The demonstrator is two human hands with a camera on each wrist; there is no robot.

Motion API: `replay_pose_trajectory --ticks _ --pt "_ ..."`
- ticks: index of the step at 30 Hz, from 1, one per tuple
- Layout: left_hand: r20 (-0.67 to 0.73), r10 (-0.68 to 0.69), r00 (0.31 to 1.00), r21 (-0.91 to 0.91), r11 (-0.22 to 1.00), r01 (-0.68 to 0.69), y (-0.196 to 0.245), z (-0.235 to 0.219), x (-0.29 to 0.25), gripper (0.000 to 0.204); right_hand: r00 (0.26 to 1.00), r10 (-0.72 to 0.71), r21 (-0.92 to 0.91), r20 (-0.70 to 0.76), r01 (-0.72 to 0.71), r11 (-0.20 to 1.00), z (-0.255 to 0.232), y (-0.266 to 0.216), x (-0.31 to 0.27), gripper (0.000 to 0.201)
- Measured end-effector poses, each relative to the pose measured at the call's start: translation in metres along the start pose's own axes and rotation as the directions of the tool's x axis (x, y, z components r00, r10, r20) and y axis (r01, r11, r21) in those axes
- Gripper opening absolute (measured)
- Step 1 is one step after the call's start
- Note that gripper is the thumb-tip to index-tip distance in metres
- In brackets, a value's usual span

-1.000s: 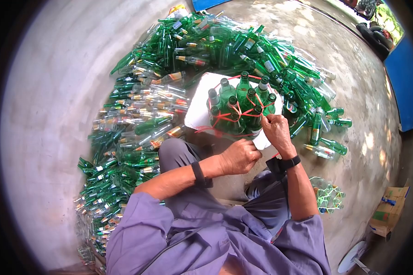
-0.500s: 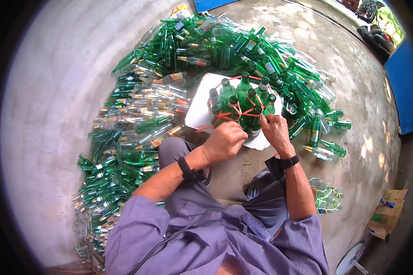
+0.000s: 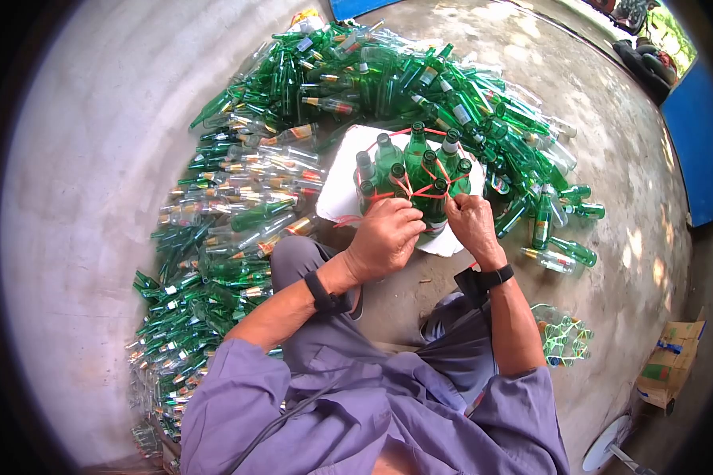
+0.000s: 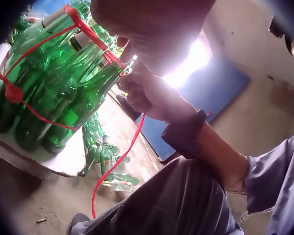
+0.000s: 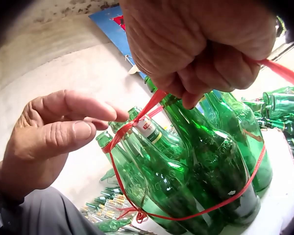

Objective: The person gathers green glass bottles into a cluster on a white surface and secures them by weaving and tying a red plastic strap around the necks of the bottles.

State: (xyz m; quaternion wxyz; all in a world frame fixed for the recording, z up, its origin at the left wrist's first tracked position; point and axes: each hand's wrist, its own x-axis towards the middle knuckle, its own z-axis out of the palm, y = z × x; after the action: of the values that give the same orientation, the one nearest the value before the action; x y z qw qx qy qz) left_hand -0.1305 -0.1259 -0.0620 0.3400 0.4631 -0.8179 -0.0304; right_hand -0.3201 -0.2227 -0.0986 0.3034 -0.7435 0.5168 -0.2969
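A cluster of green glass bottles (image 3: 416, 148) stands upright on a white slab (image 3: 337, 186) in front of the person. Red plastic strap (image 5: 154, 101) weaves between the necks, and another loop circles the bottle bodies lower down. My right hand (image 3: 474, 227) grips the strap in curled fingers at the near right necks, its loose end trailing down in the left wrist view. Beside the near left necks is my left hand (image 3: 386, 239). Its thumb and fingers (image 5: 63, 134) stand apart around the strap's edge in the right wrist view, with nothing pinched between them.
Piles of loose green and clear bottles (image 3: 253, 170) curve around the slab's left and far sides. A bundle tied with pale green strap (image 3: 564, 336) sits at the right. Farther right lie a cardboard box (image 3: 673, 360) and a blue panel (image 3: 701, 146).
The left hand has moved up and left from below the slab's front edge to the near bottle necks. The right hand stays at the right necks, holding the strap.
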Motion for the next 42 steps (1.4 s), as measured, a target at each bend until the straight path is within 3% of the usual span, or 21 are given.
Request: replay_pose_trajectory --ticks 4,10,12,14,15,18,23,25,32,34,38,40,42 --pt "0.0 0.055 0.998 0.138 0.989 -0.055 0.002 0.007 0.01 0.032 1.0 -0.003 0.002 -0.001 0.003 1.0 0.0 0.001 0.0 0.03" --pt "0.085 0.004 0.996 0.167 0.986 -0.018 -0.005 0.02 0.03 0.053 1.0 0.013 0.012 0.002 -0.013 1.0 0.001 -0.001 -0.001 0.03" --pt "0.038 0.024 0.999 0.189 0.981 -0.031 -0.008 0.02 0.036 0.062 0.999 -0.051 0.046 -0.017 0.051 0.998 0.001 0.001 -0.001 0.029" --pt "0.042 -0.004 0.999 0.141 0.99 -0.002 -0.014 0.019 0.045 0.073 1.0 -0.029 0.041 0.0 0.029 0.999 0.001 0.001 0.0 0.029" --pt "0.143 -0.011 0.99 0.319 0.947 -0.036 -0.018 0.014 0.052 0.082 1.0 -0.004 0.035 0.019 0.004 0.999 0.001 0.001 0.0 0.029" --pt "0.144 -0.1 0.984 0.301 0.952 0.053 -0.039 0.028 0.052 0.082 1.0 -0.022 0.015 0.005 0.022 1.0 0.002 0.002 -0.001 0.029" --pt "0.138 -0.048 0.989 0.369 0.93 -0.006 -0.054 0.042 0.046 0.077 0.998 -0.057 0.015 -0.014 0.057 0.998 0.004 0.004 0.0 0.028" --pt "0.135 0.016 0.991 0.498 0.863 -0.082 -0.061 0.046 0.045 0.076 0.997 -0.071 0.013 -0.011 0.071 0.997 0.002 0.002 -0.003 0.028" --pt "0.14 -0.023 0.99 0.407 0.913 -0.036 -0.049 0.037 0.049 0.078 1.0 -0.025 0.098 0.008 0.024 0.995 -0.001 -0.002 -0.009 0.026" --pt "0.099 -0.064 0.993 0.32 0.947 0.029 -0.043 0.036 0.05 0.08 0.994 -0.104 0.114 -0.043 0.109 0.988 0.001 0.001 -0.009 0.026" --pt "0.078 -0.076 0.994 0.297 0.954 0.049 -0.049 0.041 0.047 0.081 0.996 -0.073 0.128 -0.055 0.08 0.989 0.0 -0.007 -0.015 0.027" --pt "0.072 -0.078 0.994 0.29 0.956 0.054 -0.051 0.042 0.049 0.079 0.991 -0.122 0.118 -0.044 0.127 0.985 -0.001 -0.008 -0.019 0.028" --pt "0.05 -0.086 0.995 0.28 0.958 0.069 -0.051 0.042 0.051 0.079 0.999 -0.049 0.159 -0.015 0.051 0.986 -0.002 -0.015 -0.021 0.028"
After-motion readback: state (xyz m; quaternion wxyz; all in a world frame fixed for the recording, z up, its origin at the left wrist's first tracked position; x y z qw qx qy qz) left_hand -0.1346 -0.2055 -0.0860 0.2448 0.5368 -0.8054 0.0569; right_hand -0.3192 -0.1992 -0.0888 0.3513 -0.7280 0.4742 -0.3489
